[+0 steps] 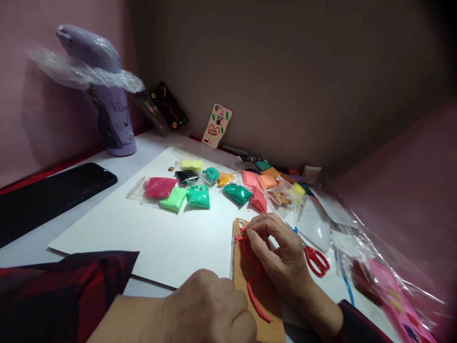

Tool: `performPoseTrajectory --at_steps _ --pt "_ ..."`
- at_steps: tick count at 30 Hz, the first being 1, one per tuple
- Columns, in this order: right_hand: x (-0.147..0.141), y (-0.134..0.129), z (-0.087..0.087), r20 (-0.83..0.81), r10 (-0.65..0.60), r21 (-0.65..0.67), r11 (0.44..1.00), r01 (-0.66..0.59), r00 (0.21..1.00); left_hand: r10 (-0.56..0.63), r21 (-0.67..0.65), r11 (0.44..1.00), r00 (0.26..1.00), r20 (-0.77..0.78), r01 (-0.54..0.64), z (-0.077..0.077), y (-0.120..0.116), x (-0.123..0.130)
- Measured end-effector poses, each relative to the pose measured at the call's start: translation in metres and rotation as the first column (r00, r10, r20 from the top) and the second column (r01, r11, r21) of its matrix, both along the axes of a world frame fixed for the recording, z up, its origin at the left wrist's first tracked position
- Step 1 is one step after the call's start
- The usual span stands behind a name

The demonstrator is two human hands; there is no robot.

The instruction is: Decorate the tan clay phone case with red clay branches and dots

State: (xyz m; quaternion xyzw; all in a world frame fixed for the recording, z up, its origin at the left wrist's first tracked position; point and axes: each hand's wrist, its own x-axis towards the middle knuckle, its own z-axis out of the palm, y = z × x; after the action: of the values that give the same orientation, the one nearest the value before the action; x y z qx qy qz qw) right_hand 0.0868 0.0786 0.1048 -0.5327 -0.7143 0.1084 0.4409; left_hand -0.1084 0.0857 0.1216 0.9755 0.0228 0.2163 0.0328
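White board — right hand pinching red clay between fingers — left hand curled, fingertips hidden.

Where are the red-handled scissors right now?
In the head view, the red-handled scissors lie right of the right hand, below the clear plastic bags.

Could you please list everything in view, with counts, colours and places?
Bottle: one, purple, back left
Slab: one, black, left
Decorated phone cases: two or more, black, cream, back
Board: one, white, centre
Clay packets: over ten, mixed colours, centre to right
Scissors: one, red-handled, right
Phone case: one, orange, lower centre
Clay strand: one, red, on case
Plastic wrapping: several pieces, clear, right
Strip: one, blue, right
Patterned item: one, pink, bottom right
Sleeves: two, dark, at wrists
Left hand: one, bottom centre
Right hand: one, at strand
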Motion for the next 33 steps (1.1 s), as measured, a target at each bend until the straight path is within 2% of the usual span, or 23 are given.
performPoseTrajectory --at_steps 11,19,33 --pt "0.0003 -0.0008 0.0007 0.014 0.023 0.001 1.0 -0.023 1.0 -0.008 0.048 0.999 0.998 -0.058 0.011 0.0018 0.002 0.0009" --pt "-0.0002 -0.0015 0.0013 -0.014 0.011 0.009 1.0 -0.01 1.0 -0.017 -0.005 1.0 0.999 -0.039 0.017 0.0026 0.0016 0.0004" --pt "0.0 -0.0007 -0.0002 0.031 0.005 -0.014 1.0 -0.005 0.999 -0.013 -0.014 1.0 1.0 -0.027 0.012 0.0012 0.0015 -0.0004"
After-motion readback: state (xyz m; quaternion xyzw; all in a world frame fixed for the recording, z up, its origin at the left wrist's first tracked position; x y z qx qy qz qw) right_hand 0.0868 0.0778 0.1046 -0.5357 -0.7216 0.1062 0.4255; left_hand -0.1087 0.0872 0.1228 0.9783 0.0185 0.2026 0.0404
